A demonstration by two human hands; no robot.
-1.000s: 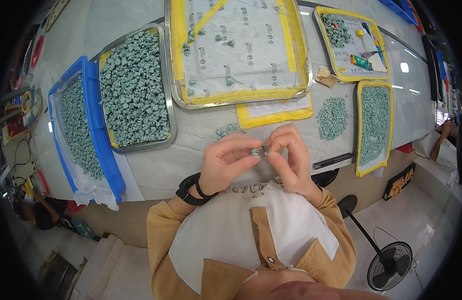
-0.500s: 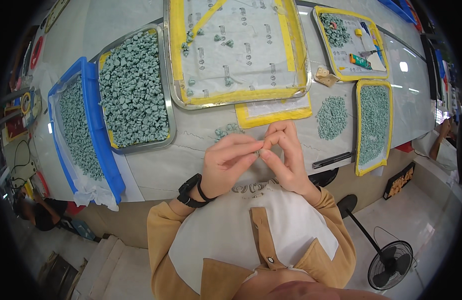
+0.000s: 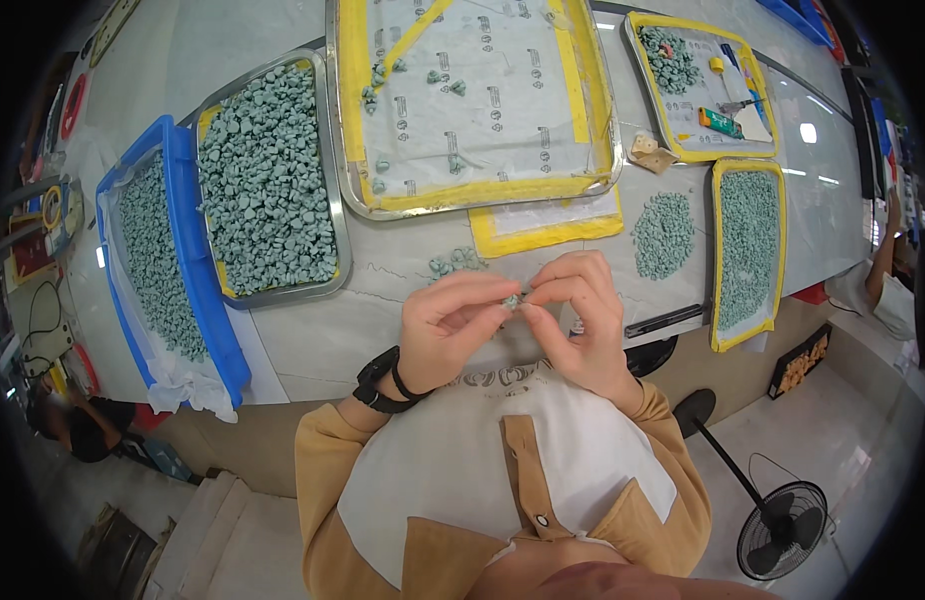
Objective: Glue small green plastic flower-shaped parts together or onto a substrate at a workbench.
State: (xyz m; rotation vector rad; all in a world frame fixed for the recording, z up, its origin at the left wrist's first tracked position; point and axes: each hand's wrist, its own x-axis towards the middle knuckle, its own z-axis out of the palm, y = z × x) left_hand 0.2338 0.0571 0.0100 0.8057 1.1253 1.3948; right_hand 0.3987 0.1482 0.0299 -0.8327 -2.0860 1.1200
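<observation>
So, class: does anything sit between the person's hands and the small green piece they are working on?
Nothing visible does. The left hand and right hand both pinch the small green piece directly at their fingertips, above the table edge.

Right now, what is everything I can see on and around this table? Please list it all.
Green piece: one, pale green, pinched between both hands' fingertips.
Loose pieces: a few, green, on the table just beyond the hands.
Steel tray: one, heaped with green pieces, left of centre.
Blue bin: one, lined with white, holds green pieces, far left.
Large tray: one, yellow-taped, white sheet, few pieces, top centre.
Pile: one, green, bare table, right.
Narrow tray: one, yellow-edged, full of pieces, right.
Far tray: one, yellow-edged, pieces and small tools, top right.
Fan: one, black, on the floor, lower right.
Left hand: black wristband.
Right hand: bare.
</observation>
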